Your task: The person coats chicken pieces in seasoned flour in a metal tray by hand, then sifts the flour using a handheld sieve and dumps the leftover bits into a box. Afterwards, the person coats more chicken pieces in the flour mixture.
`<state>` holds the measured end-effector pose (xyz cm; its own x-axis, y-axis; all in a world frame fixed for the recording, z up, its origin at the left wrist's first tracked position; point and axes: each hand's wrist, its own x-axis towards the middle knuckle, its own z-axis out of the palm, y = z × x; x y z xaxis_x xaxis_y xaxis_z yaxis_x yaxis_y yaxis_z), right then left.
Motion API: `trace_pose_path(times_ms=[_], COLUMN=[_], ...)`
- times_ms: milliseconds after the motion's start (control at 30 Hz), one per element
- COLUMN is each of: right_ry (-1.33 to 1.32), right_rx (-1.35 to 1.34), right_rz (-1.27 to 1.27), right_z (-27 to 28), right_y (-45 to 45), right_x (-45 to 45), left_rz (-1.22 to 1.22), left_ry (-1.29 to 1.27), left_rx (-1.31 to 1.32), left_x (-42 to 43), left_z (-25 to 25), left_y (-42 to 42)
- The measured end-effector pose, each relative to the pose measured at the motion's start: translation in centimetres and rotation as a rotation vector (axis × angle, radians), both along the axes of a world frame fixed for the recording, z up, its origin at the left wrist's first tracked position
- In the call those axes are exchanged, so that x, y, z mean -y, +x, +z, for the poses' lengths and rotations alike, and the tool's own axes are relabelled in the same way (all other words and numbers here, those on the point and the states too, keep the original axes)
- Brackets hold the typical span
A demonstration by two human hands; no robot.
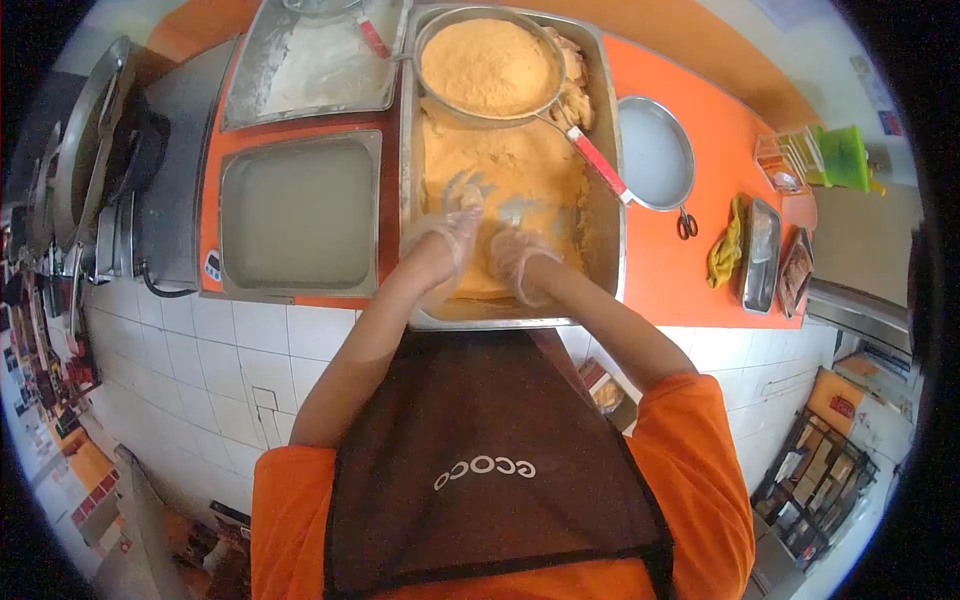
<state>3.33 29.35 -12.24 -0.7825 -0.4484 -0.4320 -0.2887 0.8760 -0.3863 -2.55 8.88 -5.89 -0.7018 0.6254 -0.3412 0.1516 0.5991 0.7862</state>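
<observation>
Both hands wear clear plastic gloves and are inside a deep metal tray (614, 260) of orange-yellow powder (490, 150). My left hand (455, 228) is over the powder at the tray's left side, fingers pointing away from me, near a small coated piece; whether it grips that piece is unclear. To its right, my right hand (521, 258) is low at the powder, its fingers blurred. A round sieve (490, 65) heaped with the same powder rests across the tray's far end, its red handle (598, 163) slanting right. Coated pieces (574, 95) lie beside and partly under the sieve.
On the left are a tray of cloudy liquid (298, 215) and a tray of white flour (325, 70). At right stand a round pan of whitish liquid (652, 152), scissors (687, 224), a yellow cloth (726, 245), a narrow metal tin (762, 255) and a green container (845, 158).
</observation>
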Motion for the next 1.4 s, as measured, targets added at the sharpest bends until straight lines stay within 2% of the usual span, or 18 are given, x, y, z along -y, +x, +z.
trace_pose_path(times_ms=[100, 133, 233, 367, 400, 467, 600, 667, 767, 800, 900, 1000, 1100, 1133, 1200, 1267, 1333, 1400], right_ry=[-0.461, -0.614, 0.313, 0.131, 0.082, -0.019, -0.238, -0.553, -0.785, -0.729, -0.540, -0.453, -0.430, -0.287, -0.713, -0.773, -1.151, -0.712], right_rx=[0.087, 0.116, 0.000, -0.028, -0.004, 0.043, 0.020, 0.166, 0.490, 0.504, 0.562, 0.544, 0.271, 0.158, 0.534, 0.261, 0.383, -0.056], right_rz=[-0.272, -0.362, 0.175, 0.263, 0.122, -0.161, -0.187, -0.351, -0.798, -0.825, -0.834, -0.740, -0.608, -0.465, -1.070, -0.987, -1.208, -0.757], right_z=[-0.7, -0.5, 2.2, -1.8, -1.5, -0.5, -2.2, -3.4, 1.4, 0.9, 0.2, 0.8, 1.1, 3.8, 6.5, 12.3, 13.2, 11.4], right_y=[2.6, 3.1, 1.7, 4.7, 4.8, 4.8, 4.6, 4.2, 2.9, 2.9, 2.2, 0.5, -2.1, -4.1, -7.6, -10.8, -14.0, -17.2], right_x=[-1.9, -2.3, -4.1, -4.0, -3.4, -1.7, 0.3, 1.2, 2.6, 2.5, 1.8, 0.6, -1.5, -2.3, -3.4, -3.2, -4.7, -7.8], left_rz=[-0.410, -0.343, -0.243, -0.436, -0.489, -0.380, -0.140, 0.249, 0.691, 0.815, 0.774, 0.716, 0.874, 0.809, 0.746, 0.653, 0.592, 0.635], left_ry=[-0.490, -0.485, -0.505, -0.495, -0.467, -0.414, -0.292, -0.039, 0.217, 0.283, 0.310, 0.414, 0.475, 0.483, 0.570, 0.646, 0.675, 0.793], left_rx=[-0.149, -0.128, -0.064, -0.033, -0.038, 0.182, 0.610, 0.741, 0.957, 1.032, 1.232, 1.042, 1.118, 0.969, 0.819, 0.763, 0.715, 0.743], left_x=[-2.4, -2.5, -2.4, -2.8, -2.8, -3.0, -4.5, -5.3, -6.4, -6.4, -6.0, -6.5, -8.4, -8.7, -9.3, -9.5, -9.1, -9.3], left_z=[3.4, 2.2, -5.2, -8.4, -8.1, -7.3, -6.0, -8.6, -7.0, -6.0, -8.4, -6.6, -1.2, 0.2, 3.5, 5.8, 7.3, 7.5], left_y=[-0.8, -0.4, 1.1, 2.6, 3.2, 3.7, 4.0, 5.0, 5.5, 5.4, 5.1, 4.0, 0.6, -0.7, -4.0, -7.9, -12.1, -15.0])
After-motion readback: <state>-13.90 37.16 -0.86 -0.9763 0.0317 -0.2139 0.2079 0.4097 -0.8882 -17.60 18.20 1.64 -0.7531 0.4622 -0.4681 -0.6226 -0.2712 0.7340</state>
